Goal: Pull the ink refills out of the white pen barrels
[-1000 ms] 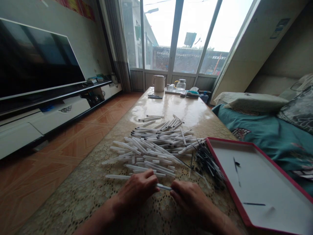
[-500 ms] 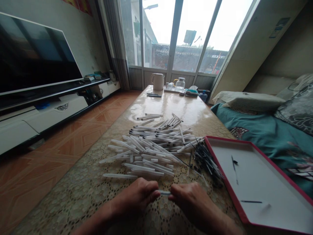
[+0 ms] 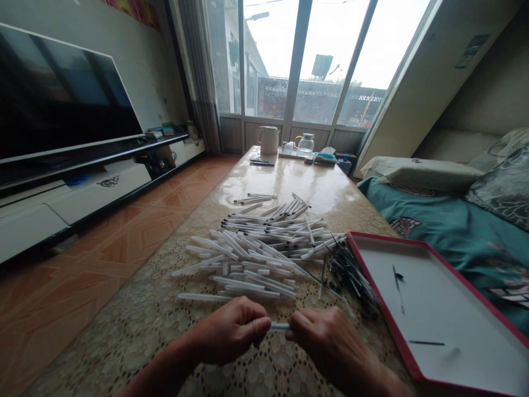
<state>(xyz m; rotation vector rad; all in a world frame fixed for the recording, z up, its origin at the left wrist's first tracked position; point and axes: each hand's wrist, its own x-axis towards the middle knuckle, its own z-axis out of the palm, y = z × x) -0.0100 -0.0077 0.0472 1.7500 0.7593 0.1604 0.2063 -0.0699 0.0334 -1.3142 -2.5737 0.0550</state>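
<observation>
Between my two hands is a white pen (image 3: 280,326), held level just above the near part of the table; only its middle shows. My left hand (image 3: 237,329) is closed around one end, and my right hand (image 3: 326,336) grips the other. Beyond them lies a loose pile of white pen barrels (image 3: 248,281). Farther back are white pens with dark tips (image 3: 264,223). To the right of the pile, a heap of thin black refills (image 3: 351,273) rests against a shallow tray.
The white tray with a red rim (image 3: 392,331) holds a few black pen parts (image 3: 427,343). A patterned cloth covers the table (image 3: 124,331). At the far end stand a beige jug (image 3: 269,140), a glass pot (image 3: 306,143) and a tissue pack (image 3: 325,157). A bed (image 3: 438,220) flanks the right side.
Both hands keep their grip on the pen and stay nearly in place. The whole view has shifted slightly; the pile and tray look unchanged.
</observation>
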